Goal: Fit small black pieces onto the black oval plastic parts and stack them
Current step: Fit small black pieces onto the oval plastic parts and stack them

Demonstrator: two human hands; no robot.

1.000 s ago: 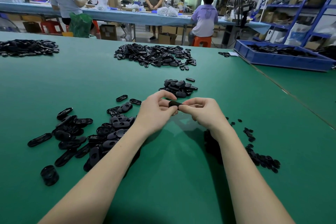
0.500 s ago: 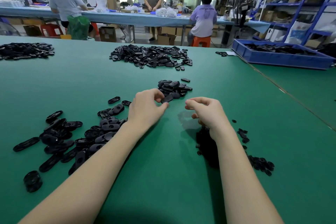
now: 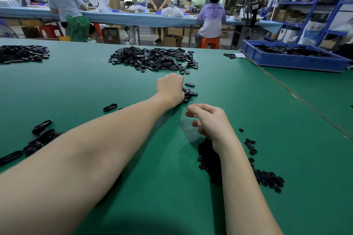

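- We reach our left hand (image 3: pixel 170 87) forward onto the small stack (image 3: pixel 188 94) of finished oval parts; the hand lies on the stack's left side, knuckles up.
- The left fingers curl down into the stack and are hidden by the back of the hand. We cannot tell whether they grasp a part or merely touch the pile.
- One oval part (image 3: pixel 189 84) lies flat just beyond the left fingers, apart from the stack.
- Our right hand (image 3: pixel 210 122) hovers nearer to us than the stack, just beside the left wrist. Its fingers are loosely curled and relaxed, and we see nothing held in them.
- The small pieces (image 3: pixel 267 177) lie scattered beneath and behind the right wrist, with a few strays (image 3: pixel 250 144) to the right of the fingers.
- Unfitted oval parts (image 3: pixel 41 135) lie well to the left of the left fingers, partly hidden by the left forearm; a single oval (image 3: pixel 110 107) lies between that group and the hand.
- A large pile (image 3: pixel 154 58) of parts lies beyond the left fingertips, across the green table (image 3: pixel 76 86).
- A blue tray (image 3: pixel 292 60) holding black parts stands far right of both hands.
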